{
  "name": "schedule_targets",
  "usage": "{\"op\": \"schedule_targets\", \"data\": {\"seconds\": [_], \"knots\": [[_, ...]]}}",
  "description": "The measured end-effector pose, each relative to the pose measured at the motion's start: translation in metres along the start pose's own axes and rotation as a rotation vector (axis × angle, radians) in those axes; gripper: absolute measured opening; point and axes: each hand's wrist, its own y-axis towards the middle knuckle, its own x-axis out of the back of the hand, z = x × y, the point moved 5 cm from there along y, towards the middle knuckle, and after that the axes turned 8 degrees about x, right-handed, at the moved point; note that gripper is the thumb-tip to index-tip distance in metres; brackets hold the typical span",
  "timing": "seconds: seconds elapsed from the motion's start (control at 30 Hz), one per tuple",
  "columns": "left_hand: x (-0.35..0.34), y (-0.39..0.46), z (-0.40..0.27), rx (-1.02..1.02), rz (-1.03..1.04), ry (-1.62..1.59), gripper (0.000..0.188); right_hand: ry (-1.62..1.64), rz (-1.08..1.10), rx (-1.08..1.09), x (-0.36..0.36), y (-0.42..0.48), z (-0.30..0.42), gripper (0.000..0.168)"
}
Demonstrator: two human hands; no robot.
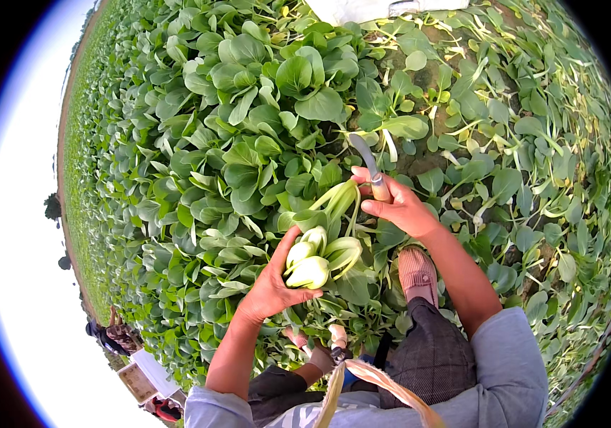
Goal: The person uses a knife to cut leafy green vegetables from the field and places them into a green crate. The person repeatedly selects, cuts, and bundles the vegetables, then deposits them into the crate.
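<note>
Several cut heads of pale-stemmed bok choy (308,272) are gathered in my left hand (270,291), their white-green bases facing up towards me. Another bok choy head (340,200) lies just above them, its base by the fingertips of my right hand (399,206). That hand holds a small knife with a curved blade (364,150) and a short wooden handle, the blade pointing up and to the left. Whether the right fingertips also grip the upper head cannot be told. The leaves of the held heads are partly hidden beneath them.
Dense standing bok choy (219,160) fills the left side. Loose leaves and trimmings (476,166) cover the soil at right. A white sack (359,8) lies at the top. My shoe (417,270) is below my right hand. People and a crate (137,382) appear at lower left.
</note>
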Motion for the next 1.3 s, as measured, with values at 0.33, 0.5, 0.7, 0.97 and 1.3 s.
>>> {"op": "schedule_targets", "data": {"seconds": [0.33,0.5,0.7,0.97,1.3], "knots": [[-0.013,0.002,0.014,0.008,-0.025,0.233,0.103,-0.288,-0.605,0.005,0.054,-0.002,-0.009,0.017],[-0.015,-0.005,0.002,-0.068,-0.040,0.403,0.090,-1.271,-0.481,0.273,0.083,-0.017,0.023,0.040],[-0.020,0.007,0.007,0.020,0.166,0.189,0.092,0.120,0.048,-0.376,0.015,-0.021,-0.014,0.055],[0.061,0.020,-0.051,0.019,-0.072,0.079,0.094,-0.068,-0.089,-0.130,0.026,-0.017,0.005,0.038],[-0.009,0.100,-0.084,-0.007,-0.046,0.941,0.101,-0.100,-0.387,0.131,0.000,-0.008,0.029,0.034]]}}
